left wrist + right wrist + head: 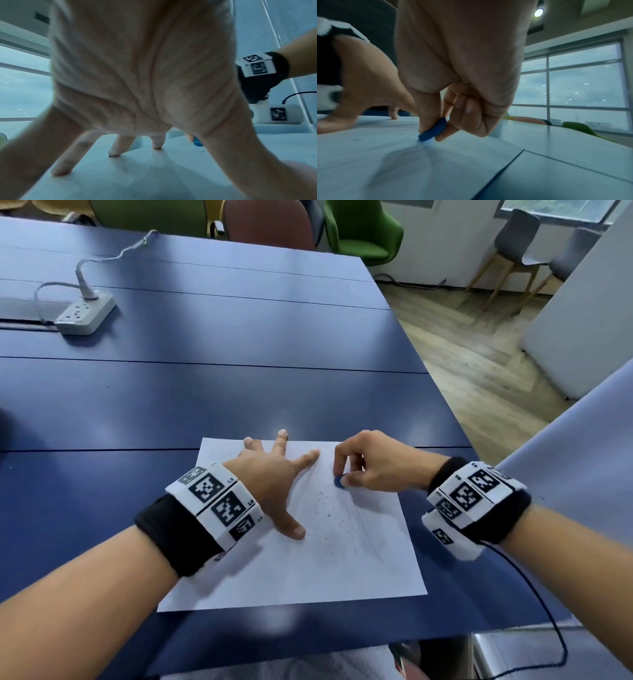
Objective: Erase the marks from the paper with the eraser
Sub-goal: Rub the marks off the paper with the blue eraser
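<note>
A white sheet of paper lies on the blue table near its front edge, with small dark specks and faint marks near its middle. My left hand presses flat on the paper's upper left part, fingers spread straight. My right hand pinches a small round blue eraser between thumb and fingers. The eraser's edge touches the paper near its upper right part. A sliver of the eraser shows past my left thumb.
The blue table stretches away from me. A white power strip with a cable sits at the far left. The table's right edge drops to a wooden floor. Green and red chairs stand beyond the far edge.
</note>
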